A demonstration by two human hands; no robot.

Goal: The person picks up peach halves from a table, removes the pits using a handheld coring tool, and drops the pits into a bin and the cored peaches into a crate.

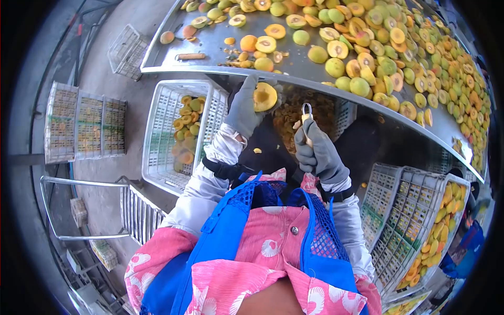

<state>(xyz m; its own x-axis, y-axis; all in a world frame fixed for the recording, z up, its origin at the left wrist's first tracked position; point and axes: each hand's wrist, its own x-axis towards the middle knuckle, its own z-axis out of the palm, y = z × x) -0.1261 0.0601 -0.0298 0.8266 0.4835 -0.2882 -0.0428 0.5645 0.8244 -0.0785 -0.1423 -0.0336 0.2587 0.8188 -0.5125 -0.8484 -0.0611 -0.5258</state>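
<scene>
Concrete floor (pixel 100 73) spreads from nine to eleven o'clock, and a steel table (pixel 294 60) fills everything from eleven round to three, with a heap of cut and whole fruit (pixel 388 65) thickest between one and two. From my remote seat I look straight down through the head camera.

At about twelve, the gloved left hand (pixel 244 105) grasps a half fruit (pixel 265 98), cut face turned up to me, just below the table's near lip. Near three, the gloved right hand (pixel 320 152) is clenched round the handle of a looped tool (pixel 307 111), its metal loop pointing towards twelve. Loop and fruit are apart.

I read the step as working the inside of the fruit, with the loop out of contact at this moment. I cannot tell for certain whether the stone is out. If flesh or stone needs scooping, I think the next move calls for a short swing of the right wrist towards eleven, with the left hand holding the half steady; if not, for letting the half go.

For room, I have the gap between the hands, over a heap of brown scraps (pixel 320 107) under the table. The lip bounds me at twelve, close above the left hand. A white crate (pixel 163 121) with fruit in it stands beside the left forearm, between nine and ten, while stacked crates (pixel 399 210) at four limit the right elbow.
</scene>
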